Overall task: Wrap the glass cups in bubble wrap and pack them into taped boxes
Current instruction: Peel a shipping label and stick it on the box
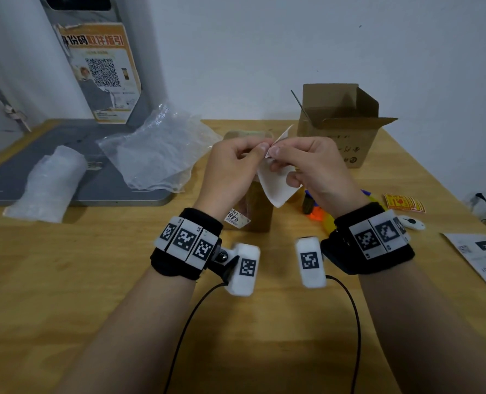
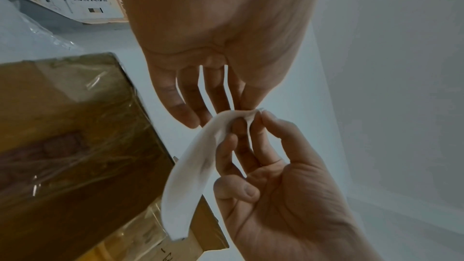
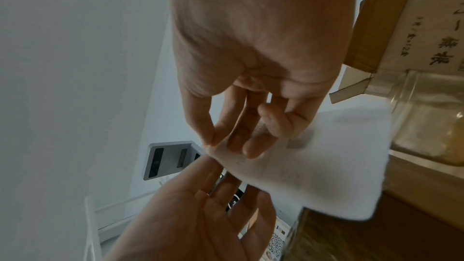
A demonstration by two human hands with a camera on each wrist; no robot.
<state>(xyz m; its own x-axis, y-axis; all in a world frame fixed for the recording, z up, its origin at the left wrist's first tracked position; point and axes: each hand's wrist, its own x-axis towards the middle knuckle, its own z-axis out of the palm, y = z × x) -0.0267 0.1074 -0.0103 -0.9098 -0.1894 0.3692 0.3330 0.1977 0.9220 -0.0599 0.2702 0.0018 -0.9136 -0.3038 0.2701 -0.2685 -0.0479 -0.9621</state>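
We hold a white label sheet (image 1: 276, 182) up between us, its top corner pinched by both hands; it looks as though we are peeling a sticker from its backing. To do it well, we judge we should split the layers at the very corner and pull slowly so nothing tears. Our left hand (image 1: 230, 169) nips the corner between thumb and forefinger; our right hand (image 1: 307, 166) pinches the same corner and cups the sheet. Directly beneath stands the taped box (image 1: 253, 211), the open box (image 1: 341, 123) beyond our right hand, a wrapped cup (image 1: 48, 183) well to the left.
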